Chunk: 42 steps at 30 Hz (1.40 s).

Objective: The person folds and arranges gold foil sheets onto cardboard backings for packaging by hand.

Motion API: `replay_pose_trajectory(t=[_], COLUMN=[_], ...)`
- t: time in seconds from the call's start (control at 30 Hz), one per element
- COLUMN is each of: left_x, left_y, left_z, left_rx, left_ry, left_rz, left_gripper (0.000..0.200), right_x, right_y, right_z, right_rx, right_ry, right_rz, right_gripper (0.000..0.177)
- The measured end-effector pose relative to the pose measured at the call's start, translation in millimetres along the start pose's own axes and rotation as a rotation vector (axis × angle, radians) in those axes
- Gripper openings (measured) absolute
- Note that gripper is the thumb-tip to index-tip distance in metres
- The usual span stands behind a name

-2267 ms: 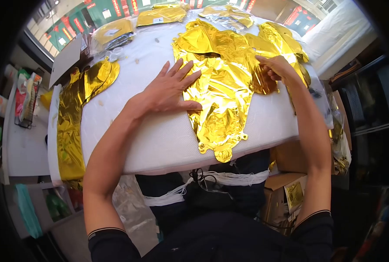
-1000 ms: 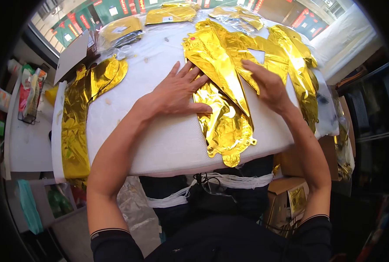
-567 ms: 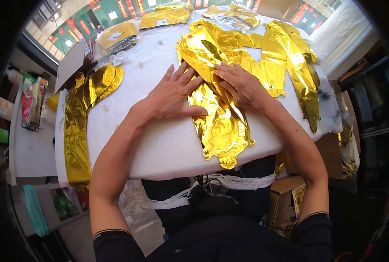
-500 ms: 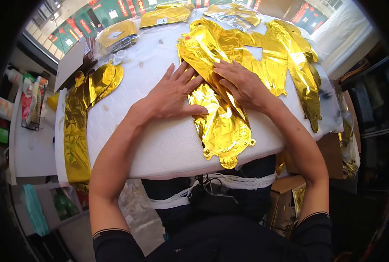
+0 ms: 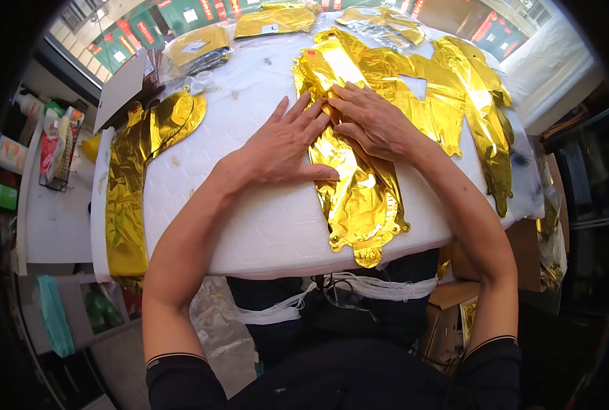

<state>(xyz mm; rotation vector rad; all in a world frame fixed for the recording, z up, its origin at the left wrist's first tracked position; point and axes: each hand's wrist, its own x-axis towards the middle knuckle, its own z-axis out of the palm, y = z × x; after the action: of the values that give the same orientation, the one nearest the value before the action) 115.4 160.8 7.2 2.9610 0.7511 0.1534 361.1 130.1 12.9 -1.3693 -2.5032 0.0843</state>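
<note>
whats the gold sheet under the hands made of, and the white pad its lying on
The gold sheet looks like thin metallised foil film, mirror-glossy, with sharp creases and bright glare; its shaped outline suggests a deflated foil balloon. The white pad seems to be soft foam or quilted sheet: matte, faintly embossed, with a rounded front edge.

I see my left hand [image 5: 287,147] and right hand [image 5: 372,123] pressed flat, side by side, on a folded gold foil balloon [image 5: 359,195] lying across the white tabletop [image 5: 250,219]. A second gold foil piece [image 5: 130,184] drapes over the tabletop's left edge.
</note>
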Motion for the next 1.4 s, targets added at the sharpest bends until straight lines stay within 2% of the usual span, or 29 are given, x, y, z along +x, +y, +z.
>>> replay_pose_trajectory(t=[0.13,0.23,0.33,0.37,0.47,0.57,0.63,0.77,0.8,0.87,0.9,0.93,1.0,1.03,1.2,1.37,1.4], left_x=[-2.6,-2.6,-2.7,-2.5,-2.4,-1.9,-0.8,-1.2,-1.0,-1.8,-1.4,-1.0,-1.1,-1.2,-1.1,-1.7,-1.5], left_y=[-1.9,1.4,6.5,5.3,2.0,1.7,2.2,3.9,4.1,3.8,3.6,4.6,6.2,4.7,3.0,0.3,1.6], left_z=[5.7,1.8,-6.7,-3.2,2.7,1.3,0.1,0.9,0.9,1.3,1.6,-0.8,-4.1,-0.6,1.1,-0.1,-0.6], left_rx=[-0.105,-0.124,0.031,0.072,-0.004,-0.018,0.002,0.022,0.014,0.027,0.024,0.019,0.018,0.019,0.025,0.011,0.010], left_ry=[0.112,0.195,0.135,0.147,0.039,0.021,0.007,0.056,0.052,0.062,0.075,0.073,0.000,0.075,0.050,0.033,0.032], left_rz=[-0.031,-0.006,0.034,0.060,0.018,0.023,0.021,0.053,0.058,0.053,0.062,0.062,0.019,0.057,0.048,0.057,0.056], left_gripper=[0.120,0.121,0.119,0.114,0.107,0.102,0.101,0.097,0.097,0.094,0.093,0.093,0.094,0.092,0.095,0.100,0.100], right_x=[-0.8,-0.9,-2.2,-1.6,-3.4,-5.0,-7.9,-37.4,-47.6,-70.6,-81.8,-94.1,-121.3,-132.7,-176.9,-186.1,-177.9], right_y=[-0.1,-0.2,0.3,0.9,0.2,3.1,15.7,8.7,0.4,-13.8,-20.3,-25.9,-36.9,-42.4,-61.2,-54.9,-54.8], right_z=[2.2,4.9,6.1,6.6,8.7,6.1,6.4,-18.5,-22.4,-29.0,-34.3,-28.0,-33.1,-35.7,-50.5,-60.3,-62.8], right_rx=[-0.051,-0.045,-0.047,-0.069,-0.083,-0.094,0.249,0.200,0.201,0.078,0.128,0.096,0.127,0.130,0.253,0.369,0.365], right_ry=[0.020,0.028,0.016,0.024,0.048,0.030,0.087,0.179,0.174,-0.001,-0.118,-0.052,-0.071,-0.075,-0.117,-0.060,0.030], right_rz=[-0.016,-0.017,-0.017,-0.028,-0.017,0.013,0.040,-0.031,-0.023,-0.076,-0.065,-0.131,-0.107,-0.108,-0.058,-0.126,-0.119], right_gripper=[0.053,0.053,0.052,0.051,0.052,0.050,0.048,0.046,0.046,0.050,0.054,0.057,0.061,0.061,0.065,0.053,0.050])
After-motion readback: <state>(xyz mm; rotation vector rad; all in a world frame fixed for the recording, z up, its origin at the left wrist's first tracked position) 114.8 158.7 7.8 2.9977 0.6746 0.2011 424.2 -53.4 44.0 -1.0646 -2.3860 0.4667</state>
